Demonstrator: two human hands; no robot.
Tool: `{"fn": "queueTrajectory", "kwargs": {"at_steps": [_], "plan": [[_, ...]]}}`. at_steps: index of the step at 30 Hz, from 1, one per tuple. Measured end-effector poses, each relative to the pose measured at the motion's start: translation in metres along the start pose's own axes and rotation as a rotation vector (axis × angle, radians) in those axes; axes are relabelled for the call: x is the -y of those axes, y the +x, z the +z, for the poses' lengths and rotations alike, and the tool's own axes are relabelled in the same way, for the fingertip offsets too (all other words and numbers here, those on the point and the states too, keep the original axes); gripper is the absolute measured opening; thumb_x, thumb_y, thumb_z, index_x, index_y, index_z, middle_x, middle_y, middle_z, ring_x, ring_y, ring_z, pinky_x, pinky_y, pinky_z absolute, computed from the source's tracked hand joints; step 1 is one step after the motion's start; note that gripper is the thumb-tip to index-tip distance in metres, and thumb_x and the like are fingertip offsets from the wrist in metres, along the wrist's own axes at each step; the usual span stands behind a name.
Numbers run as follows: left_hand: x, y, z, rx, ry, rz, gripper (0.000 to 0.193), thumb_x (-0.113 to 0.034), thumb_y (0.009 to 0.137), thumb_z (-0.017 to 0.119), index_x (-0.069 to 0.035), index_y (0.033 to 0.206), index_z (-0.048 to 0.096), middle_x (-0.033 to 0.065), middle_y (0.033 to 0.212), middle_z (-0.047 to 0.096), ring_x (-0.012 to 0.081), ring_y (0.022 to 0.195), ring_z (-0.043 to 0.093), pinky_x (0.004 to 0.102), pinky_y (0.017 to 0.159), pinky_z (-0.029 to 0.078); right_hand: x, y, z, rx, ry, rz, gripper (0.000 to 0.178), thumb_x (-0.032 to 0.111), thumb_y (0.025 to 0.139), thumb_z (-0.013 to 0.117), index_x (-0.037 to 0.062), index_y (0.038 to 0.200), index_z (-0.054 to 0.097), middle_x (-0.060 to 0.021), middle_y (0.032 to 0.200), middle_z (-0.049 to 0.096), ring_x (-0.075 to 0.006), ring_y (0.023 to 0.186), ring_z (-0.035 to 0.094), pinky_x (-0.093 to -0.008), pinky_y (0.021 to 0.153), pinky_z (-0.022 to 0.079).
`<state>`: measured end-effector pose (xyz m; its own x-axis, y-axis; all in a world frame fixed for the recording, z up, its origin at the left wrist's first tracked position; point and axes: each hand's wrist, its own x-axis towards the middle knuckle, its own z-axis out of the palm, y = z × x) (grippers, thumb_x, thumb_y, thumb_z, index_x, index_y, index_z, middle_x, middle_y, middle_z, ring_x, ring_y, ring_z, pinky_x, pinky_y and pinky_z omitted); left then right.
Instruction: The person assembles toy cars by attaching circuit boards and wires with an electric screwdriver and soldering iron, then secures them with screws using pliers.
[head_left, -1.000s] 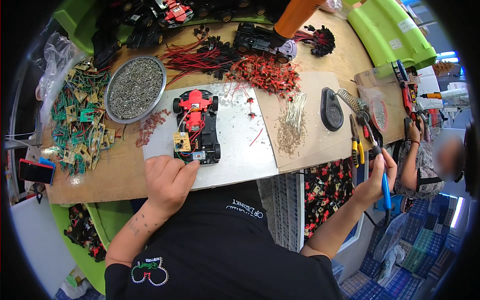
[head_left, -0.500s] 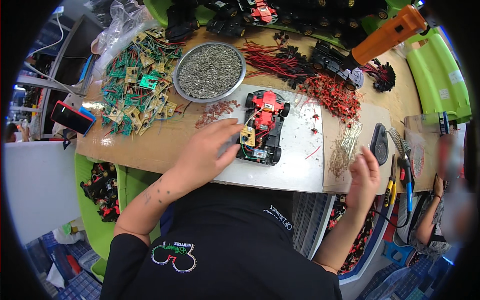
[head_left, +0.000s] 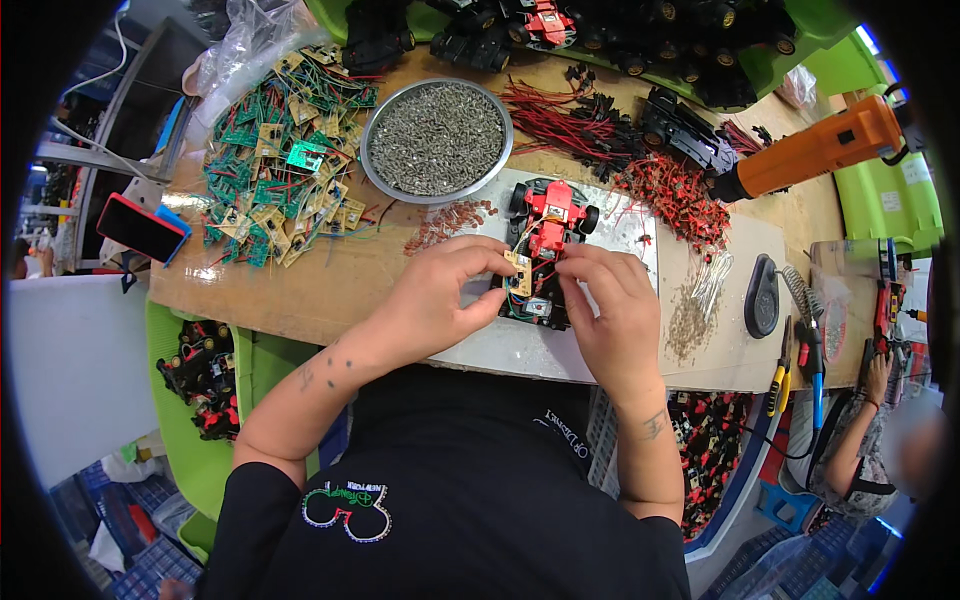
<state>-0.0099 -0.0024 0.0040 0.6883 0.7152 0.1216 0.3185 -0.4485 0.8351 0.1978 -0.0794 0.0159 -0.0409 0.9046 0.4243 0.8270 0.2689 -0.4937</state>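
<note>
A toy car chassis [head_left: 553, 235], black with red plastic parts and loose wires, lies on the white board [head_left: 480, 345] in front of me. At its left side, my left hand [head_left: 435, 295] grips a small tan circuit board [head_left: 518, 272] by the edge between thumb and index finger. Over the chassis's right side, my right hand [head_left: 618, 310] has its thumb and fingertips drawn together. A thin red wire shows right at those fingertips; whether they pinch it is too small to tell.
A metal bowl of screws [head_left: 368, 150] stands beyond the chassis, beside heaped circuit boards [head_left: 270, 215]. Red parts [head_left: 670, 195] and red-black wires [head_left: 560, 120] are piled at back right. An orange electric screwdriver [head_left: 820, 150] hangs right; pliers [head_left: 780, 375] lie near the edge. A co-worker's arm [head_left: 855, 430] shows far right.
My right hand has moved left from the table's right side to the chassis, its fingers closing together. My left hand stays at the circuit board. The orange screwdriver has swung right and lower.
</note>
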Motion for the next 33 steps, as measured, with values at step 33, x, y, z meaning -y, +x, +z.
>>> {"fn": "queueTrajectory", "kwargs": {"at_steps": [33], "plan": [[-0.007, 0.003, 0.02, 0.022, -0.168, 0.05, 0.033, -0.001, 0.078, 0.07, -0.005, 0.111, 0.071, 0.0119, 0.129, 0.064, 0.0251, 0.11, 0.064, 0.035, 0.095, 0.05, -0.002, -0.049, 0.005, -0.052, 0.069, 0.033, 0.031, -0.006, 0.07, 0.068, 0.0038, 0.099, 0.068, -0.0072, 0.111, 0.068, -0.0247, 0.079, 0.063, -0.0365, 0.072, 0.05]]}}
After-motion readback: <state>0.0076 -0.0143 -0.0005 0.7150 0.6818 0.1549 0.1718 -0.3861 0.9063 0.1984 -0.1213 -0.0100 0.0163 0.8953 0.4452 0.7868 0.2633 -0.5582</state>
